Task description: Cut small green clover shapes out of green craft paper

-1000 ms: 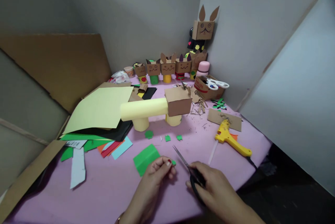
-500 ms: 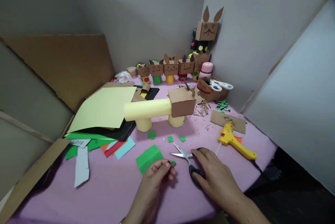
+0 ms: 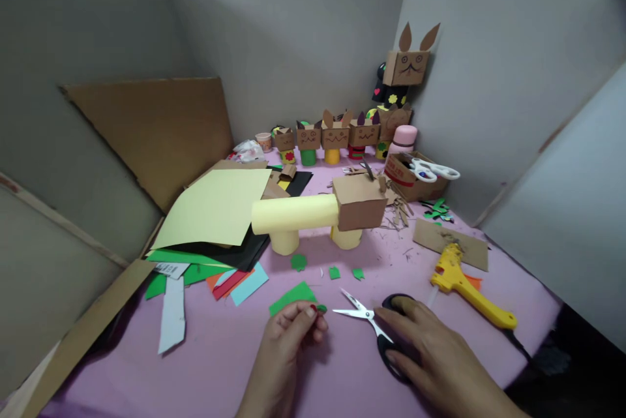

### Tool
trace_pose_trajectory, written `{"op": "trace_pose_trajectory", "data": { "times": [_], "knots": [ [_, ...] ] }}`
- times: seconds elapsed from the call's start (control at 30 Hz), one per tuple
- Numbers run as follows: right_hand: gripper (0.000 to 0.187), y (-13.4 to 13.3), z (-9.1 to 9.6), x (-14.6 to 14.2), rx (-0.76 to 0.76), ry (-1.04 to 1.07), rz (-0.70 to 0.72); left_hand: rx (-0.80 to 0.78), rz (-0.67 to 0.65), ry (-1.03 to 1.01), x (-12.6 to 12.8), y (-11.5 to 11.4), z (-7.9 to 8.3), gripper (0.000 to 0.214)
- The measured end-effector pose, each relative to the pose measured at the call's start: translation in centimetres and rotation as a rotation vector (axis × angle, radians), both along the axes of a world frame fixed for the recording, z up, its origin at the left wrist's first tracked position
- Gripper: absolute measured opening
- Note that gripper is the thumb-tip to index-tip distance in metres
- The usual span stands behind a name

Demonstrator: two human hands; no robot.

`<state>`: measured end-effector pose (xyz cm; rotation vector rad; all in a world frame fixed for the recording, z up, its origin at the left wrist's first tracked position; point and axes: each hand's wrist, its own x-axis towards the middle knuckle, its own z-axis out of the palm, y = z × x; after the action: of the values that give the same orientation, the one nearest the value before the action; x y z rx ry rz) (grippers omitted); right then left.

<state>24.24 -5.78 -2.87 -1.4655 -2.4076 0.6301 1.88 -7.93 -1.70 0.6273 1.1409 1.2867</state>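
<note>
My left hand [image 3: 288,346] pinches a small green paper piece [image 3: 321,308] between thumb and fingertips. A green paper sheet [image 3: 295,296] lies partly covered behind that hand. On the table, my right hand [image 3: 430,349] grips the black handles of a pair of scissors [image 3: 368,315], whose blades are spread and point left. Beyond the hands stands a figure with a pale yellow paper tube body [image 3: 296,212], short tube legs and a brown cardboard box head [image 3: 360,203]. Small green cutouts, among them a rounded one [image 3: 298,263] and a notched one [image 3: 334,272], lie before it.
A yellow glue gun [image 3: 469,287] lies at right near a cardboard strip [image 3: 452,243]. Paper sheets [image 3: 210,209] are stacked at left. Several box-headed figures [image 3: 336,137] line the back. White-handled scissors [image 3: 424,170] rest on a small carton [image 3: 405,183].
The camera view has shifted, so the scene sits farther right and lower. My left hand has moved left relative to the table, covering more of the green sheet. Both hands keep their holds.
</note>
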Motion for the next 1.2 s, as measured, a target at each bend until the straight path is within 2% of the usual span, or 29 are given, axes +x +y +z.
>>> {"op": "trace_pose_trajectory", "data": {
  "times": [0.17, 0.27, 0.43, 0.53, 0.6, 0.7, 0.87, 1.07, 1.2],
  "knots": [
    [0.034, 0.3, 0.1, -0.1, 0.053, 0.024, 0.002, 0.033, -0.024, 0.084, -0.2, 0.6, -0.1, 0.018],
    [0.032, 0.6, -0.1, -0.2, 0.110, 0.038, -0.011, 0.043, -0.040, 0.102, -0.2, 0.9, -0.2, 0.018],
    [0.025, 1.0, -0.2, -0.2, 0.120, 0.012, 0.006, 0.053, -0.029, 0.131, -0.2, 1.1, 0.0, 0.017],
    [0.021, 0.8, 0.4, -1.1, 0.141, 0.174, 0.008, 0.077, -0.034, 0.173, 0.0, 0.9, 0.1, 0.016],
    [0.020, 0.4, 0.9, -2.3, 0.093, 0.353, 0.015, 0.103, -0.045, 0.228, 0.2, 0.8, 0.0, 0.015],
    [0.020, -0.2, 1.6, -4.6, -0.075, 0.539, 0.012, 0.194, -0.039, 0.396, 0.6, 0.4, -0.1, 0.009],
    [0.025, -0.4, 1.5, -6.7, -0.225, 0.790, -0.107, 0.394, -0.040, 0.630, 0.9, -0.2, 0.1, 0.017],
    [0.020, -0.1, 0.9, -6.8, -0.391, 0.969, -0.192, 0.461, -0.073, 0.727, 0.9, -0.4, -0.1, 0.025],
    [0.020, 0.0, 0.9, -6.8, -0.396, 0.948, -0.221, 0.524, -0.096, 0.792, 0.6, -0.4, -0.6, 0.029]
  ]
}}
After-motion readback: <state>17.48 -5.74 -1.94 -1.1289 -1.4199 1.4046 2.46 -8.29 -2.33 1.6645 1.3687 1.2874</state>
